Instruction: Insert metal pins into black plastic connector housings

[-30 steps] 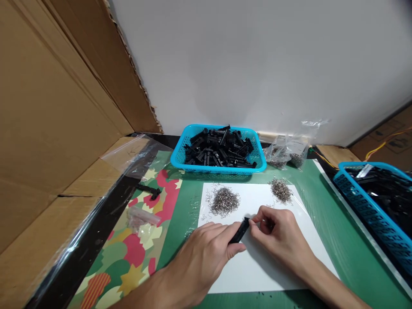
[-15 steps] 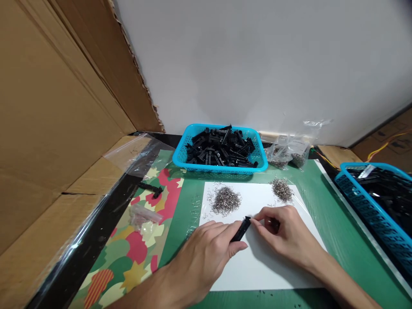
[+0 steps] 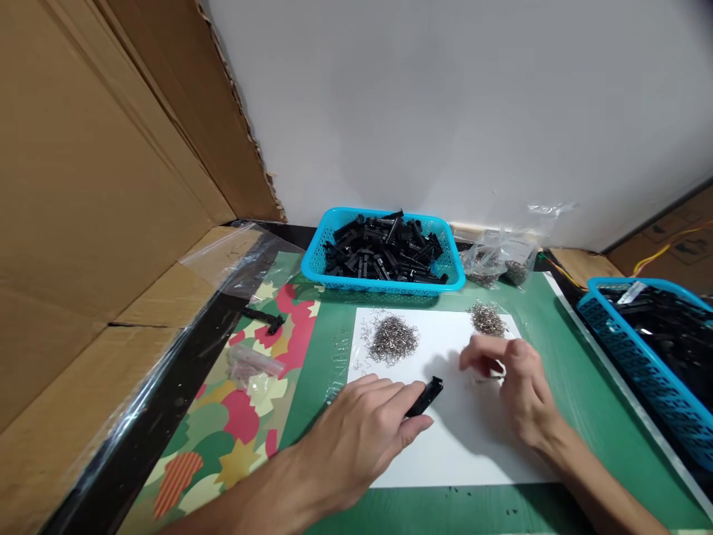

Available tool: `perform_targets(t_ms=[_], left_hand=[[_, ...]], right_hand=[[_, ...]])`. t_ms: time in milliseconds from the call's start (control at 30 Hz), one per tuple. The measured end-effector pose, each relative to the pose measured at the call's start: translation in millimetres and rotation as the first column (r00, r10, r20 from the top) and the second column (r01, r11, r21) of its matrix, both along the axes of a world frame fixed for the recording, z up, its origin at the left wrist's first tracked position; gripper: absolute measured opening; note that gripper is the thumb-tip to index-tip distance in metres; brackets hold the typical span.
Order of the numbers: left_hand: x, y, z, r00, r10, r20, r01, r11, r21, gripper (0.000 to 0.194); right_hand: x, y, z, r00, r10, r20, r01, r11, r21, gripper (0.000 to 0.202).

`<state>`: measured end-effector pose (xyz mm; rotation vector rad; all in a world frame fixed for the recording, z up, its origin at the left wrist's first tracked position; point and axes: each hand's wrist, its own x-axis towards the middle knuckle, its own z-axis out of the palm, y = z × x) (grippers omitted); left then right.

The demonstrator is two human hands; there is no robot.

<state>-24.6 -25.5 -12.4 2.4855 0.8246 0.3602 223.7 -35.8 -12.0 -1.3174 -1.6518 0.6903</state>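
Note:
My left hand (image 3: 370, 420) is wrapped round a narrow black plastic part (image 3: 425, 397), whose far end sticks out past the thumb and index finger over the white sheet (image 3: 423, 453). To the right, my right hand (image 3: 515, 379) hovers above the sheet with its fingers curled in. A small glint shows among those fingers, but what they hold, if anything, I cannot make out. Just beyond this hand lies a small heap of tiny metal springs or clips (image 3: 489, 319). A larger heap of bent metal pieces (image 3: 393, 339) lies on the sheet's far left.
A blue basket (image 3: 384, 284) full of black plastic parts stands at the back. Another blue basket (image 3: 629, 357) is on the right. Clear bags of metal pieces (image 3: 495, 264) lie behind. At left are a loose black part (image 3: 264, 319) and a small plastic bag (image 3: 253, 368).
My right hand has pulled away from the black part's end and moved right, towards the small heap. My left hand still grips the part, which has shifted slightly right.

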Motion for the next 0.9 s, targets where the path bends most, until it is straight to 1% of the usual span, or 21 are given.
perform_targets(t_ms=[100, 200, 300, 400, 567, 767, 900], left_hand=[[0, 0, -1.8, 1.000, -0.021, -0.005, 0.022, 0.999, 0.025, 0.029], [1, 1, -2.4, 0.998, -0.055, 0.002, 0.055, 0.997, 0.062, 0.028], [3, 2, -2.0, 0.998, -0.065, 0.005, 0.065, 0.994, 0.085, 0.027], [3, 2, -2.2, 0.998, -0.056, 0.015, 0.054, 0.995, 0.082, 0.026], [3, 2, -3.1, 0.999, -0.048, 0.022, 0.046, 0.995, 0.088, 0.027], [3, 1, 0.0, 0.997, -0.073, -0.002, 0.073, 0.992, 0.100, 0.031], [4, 1, -4.1, 0.996, -0.093, -0.002, 0.092, 0.984, 0.151, 0.033]], right_hand=[[-1, 1, -5.0, 0.999, -0.045, 0.005, 0.045, 0.997, -0.061, 0.083], [-7, 3, -11.7, 0.989, -0.107, -0.103, 0.094, 0.988, -0.124, 0.081], [-14, 5, -15.0, 0.973, -0.127, -0.191, 0.091, 0.978, -0.190, 0.081], [-18, 6, -14.9, 0.971, -0.111, -0.210, 0.067, 0.976, -0.208, 0.083], [-19, 6, -13.7, 0.977, -0.081, -0.198, 0.038, 0.976, -0.213, 0.082], [-22, 6, -12.7, 0.984, -0.100, -0.147, 0.069, 0.978, -0.199, 0.081], [-25, 5, -10.2, 0.991, -0.104, -0.088, 0.086, 0.978, -0.192, 0.083]])
